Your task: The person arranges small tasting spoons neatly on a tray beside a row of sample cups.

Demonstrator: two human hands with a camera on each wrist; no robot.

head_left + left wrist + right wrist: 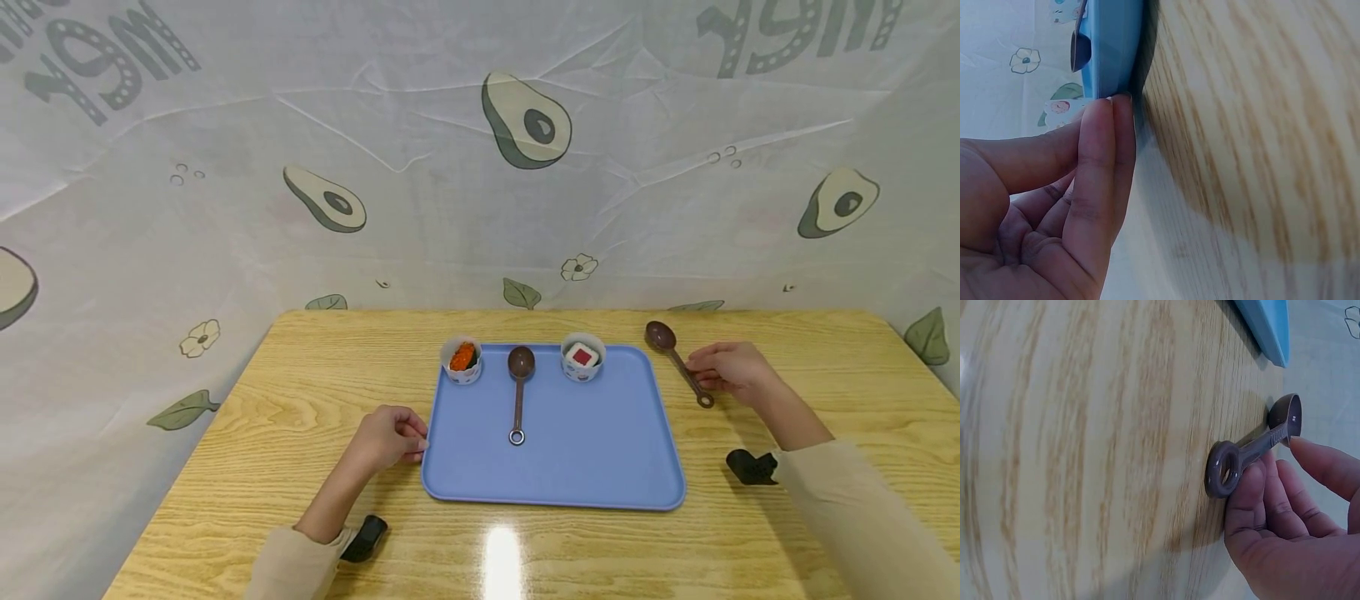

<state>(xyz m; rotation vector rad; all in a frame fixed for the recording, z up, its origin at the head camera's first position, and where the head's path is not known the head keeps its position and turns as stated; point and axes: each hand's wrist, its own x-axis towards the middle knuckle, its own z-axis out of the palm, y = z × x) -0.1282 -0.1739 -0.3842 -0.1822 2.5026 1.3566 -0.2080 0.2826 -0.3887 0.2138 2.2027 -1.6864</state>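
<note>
A blue tray [600, 450] lies on the table. At its left edge my left hand [392, 435] pinches the rim; the left wrist view shows the fingertips [1119, 103] against the tray's side [1113, 50], the thumb tip partly hidden. To the right of the tray, a brown measuring spoon [684, 367] rests on the table. My right hand [731, 371] is beside its handle. In the right wrist view the fingers [1250, 487] touch the spoon's handle [1260, 447], with the thumb [1322, 462] apart from them near the bowl.
Another brown measuring spoon [519, 392] lies on the tray. A paper cup with orange-topped sushi [463, 358] stands at the tray's back left corner, and a cup with a white-and-red sushi piece [582, 357] at its back edge. A patterned cloth [450, 233] hangs behind the table.
</note>
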